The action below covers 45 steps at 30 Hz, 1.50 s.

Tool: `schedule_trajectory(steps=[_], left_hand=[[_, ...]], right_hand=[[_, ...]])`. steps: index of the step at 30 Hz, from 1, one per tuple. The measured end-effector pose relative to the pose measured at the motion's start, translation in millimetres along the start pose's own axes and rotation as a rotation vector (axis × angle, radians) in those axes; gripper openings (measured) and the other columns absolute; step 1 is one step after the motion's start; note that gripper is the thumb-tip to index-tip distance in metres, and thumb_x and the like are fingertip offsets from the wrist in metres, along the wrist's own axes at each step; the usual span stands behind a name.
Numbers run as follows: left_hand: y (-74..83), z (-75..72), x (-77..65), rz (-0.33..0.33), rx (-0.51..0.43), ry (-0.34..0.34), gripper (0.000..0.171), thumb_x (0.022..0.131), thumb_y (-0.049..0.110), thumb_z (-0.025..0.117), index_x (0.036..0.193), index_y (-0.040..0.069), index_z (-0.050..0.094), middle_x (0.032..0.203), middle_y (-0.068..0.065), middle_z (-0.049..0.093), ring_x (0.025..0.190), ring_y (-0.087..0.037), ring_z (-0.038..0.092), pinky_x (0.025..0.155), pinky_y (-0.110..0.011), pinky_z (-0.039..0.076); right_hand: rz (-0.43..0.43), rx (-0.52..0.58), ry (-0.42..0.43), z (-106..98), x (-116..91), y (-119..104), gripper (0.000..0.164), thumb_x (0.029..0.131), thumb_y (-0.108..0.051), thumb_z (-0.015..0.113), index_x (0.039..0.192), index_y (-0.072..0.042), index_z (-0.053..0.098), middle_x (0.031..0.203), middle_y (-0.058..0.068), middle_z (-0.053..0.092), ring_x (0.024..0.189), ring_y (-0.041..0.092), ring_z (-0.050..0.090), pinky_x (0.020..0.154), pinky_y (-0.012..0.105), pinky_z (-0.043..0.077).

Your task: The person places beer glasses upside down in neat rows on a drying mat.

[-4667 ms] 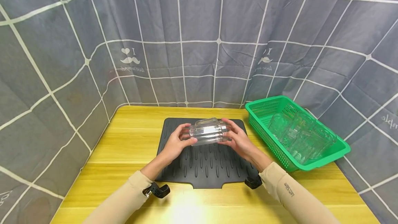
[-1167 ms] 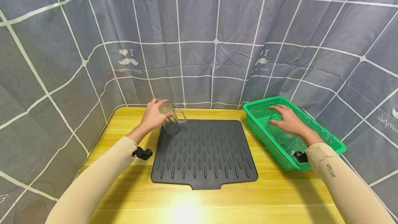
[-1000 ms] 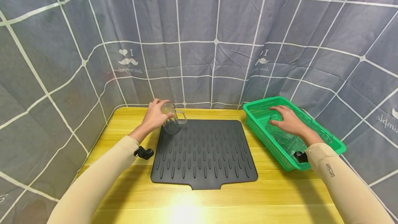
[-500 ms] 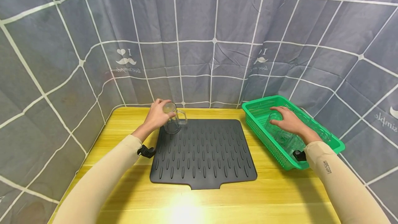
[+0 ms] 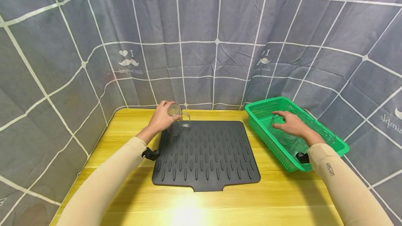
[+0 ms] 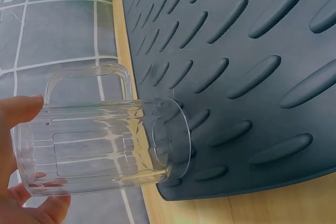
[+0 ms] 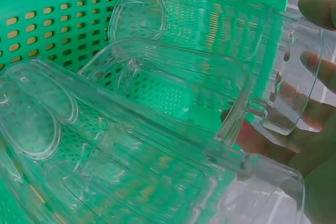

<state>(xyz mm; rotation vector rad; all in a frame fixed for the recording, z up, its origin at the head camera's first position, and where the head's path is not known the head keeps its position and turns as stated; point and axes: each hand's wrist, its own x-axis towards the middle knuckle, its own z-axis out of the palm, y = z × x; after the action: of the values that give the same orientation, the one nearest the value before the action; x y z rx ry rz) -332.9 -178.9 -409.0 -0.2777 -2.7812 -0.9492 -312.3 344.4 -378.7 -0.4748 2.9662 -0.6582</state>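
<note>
My left hand (image 5: 161,117) grips a clear glass mug (image 5: 175,128) by its base end, thumb on one side and fingers on the other. The mug is upside down over the back left corner of a dark ridged mat (image 5: 207,156), its handle pointing right. In the left wrist view the mug's rim (image 6: 181,140) is at the mat; whether it touches is unclear. My right hand (image 5: 292,123) reaches into a green basket (image 5: 263,126), thumb and fingers spread around the end of another glass mug (image 7: 210,30). Firm contact there cannot be made out.
Several clear mugs lie close together in the basket, one glass mug (image 7: 131,150) nearest the right wrist camera. Both mat and basket sit on a yellow wooden table (image 5: 125,170). A grey checked curtain (image 5: 201,62) hangs behind and along both sides.
Earlier both hands held the mug sideways over the mat; my right hand has since moved into the basket. Recently the left hand shifted slightly right, and the mug became more upright.
</note>
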Motion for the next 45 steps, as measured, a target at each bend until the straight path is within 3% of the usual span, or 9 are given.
schedule_trajectory(steps=[8, 21, 37, 45], left_hand=[[1.5, -0.1, -0.1, 0.009, 0.002, -0.005, 0.071, 0.088, 0.034, 0.078, 0.149, 0.015, 0.048, 0.145, -0.016, 0.043, 0.131, -0.041, 0.046, 0.104, -0.058, 0.043], [1.3, 2.7, -0.3, 0.025, 0.004, -0.012, 0.074, 0.088, 0.033, 0.079, 0.151, 0.016, 0.045, 0.145, -0.016, 0.043, 0.126, -0.04, 0.052, 0.097, -0.056, 0.048], [-0.8, 0.3, -5.1, -0.006, 0.001, -0.017, 0.079, 0.088, 0.035, 0.078, 0.155, 0.019, 0.039, 0.151, -0.017, 0.04, 0.132, -0.041, 0.049, 0.102, -0.059, 0.046], [3.6, 2.0, -5.9, 0.01, -0.008, -0.035, 0.084, 0.088, 0.034, 0.078, 0.158, 0.019, 0.035, 0.155, -0.019, 0.035, 0.14, -0.042, 0.04, 0.109, -0.061, 0.039]], right_hand=[[-0.008, 0.001, 0.016, -4.4, -2.2, -1.3, 0.062, 0.098, -0.028, 0.066, 0.149, -0.001, 0.045, 0.145, 0.036, 0.044, 0.123, 0.055, 0.051, 0.093, 0.064, 0.046], [-0.016, 0.009, 0.052, -5.5, -3.2, 6.7, 0.059, 0.097, -0.026, 0.067, 0.148, -0.004, 0.047, 0.143, 0.033, 0.047, 0.121, 0.054, 0.052, 0.092, 0.064, 0.047], [-0.052, 0.057, 0.128, -14.7, -3.5, -5.1, 0.058, 0.097, -0.024, 0.068, 0.147, -0.006, 0.048, 0.143, 0.027, 0.047, 0.122, 0.051, 0.051, 0.092, 0.063, 0.047], [-0.069, 0.058, 0.168, -20.4, -4.1, -8.8, 0.056, 0.097, -0.025, 0.068, 0.147, -0.006, 0.049, 0.146, 0.026, 0.045, 0.121, 0.05, 0.051, 0.09, 0.062, 0.047]])
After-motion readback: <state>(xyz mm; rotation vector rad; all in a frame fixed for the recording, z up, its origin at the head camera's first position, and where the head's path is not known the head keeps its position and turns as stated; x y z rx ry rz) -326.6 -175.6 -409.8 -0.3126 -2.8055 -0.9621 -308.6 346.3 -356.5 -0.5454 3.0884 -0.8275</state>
